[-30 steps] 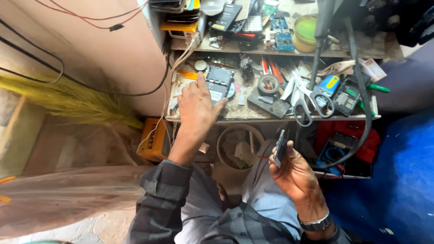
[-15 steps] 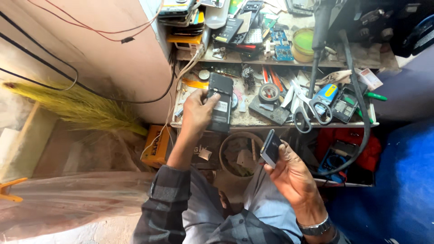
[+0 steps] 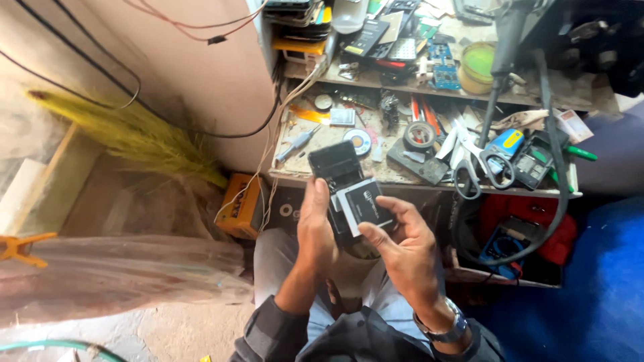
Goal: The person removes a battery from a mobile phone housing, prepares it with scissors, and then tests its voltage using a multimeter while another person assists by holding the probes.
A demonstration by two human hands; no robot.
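Both hands met: battery [image 3: 363, 204] against phone [image 3: 335, 171].

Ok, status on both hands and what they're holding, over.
Left hand grips dark phone. Right hand holds flat grey battery against it. Cluttered workbench just beyond; nothing between the hands.

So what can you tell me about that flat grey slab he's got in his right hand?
The flat battery is a thin rectangular slab, pale grey on its face with a dark panel and dark edges, and it looks like plastic-wrapped metal. It is tilted, face up to the camera, pinched by the right hand at its lower edge. It overlaps the black phone held in the left hand, in front of the cluttered workbench.
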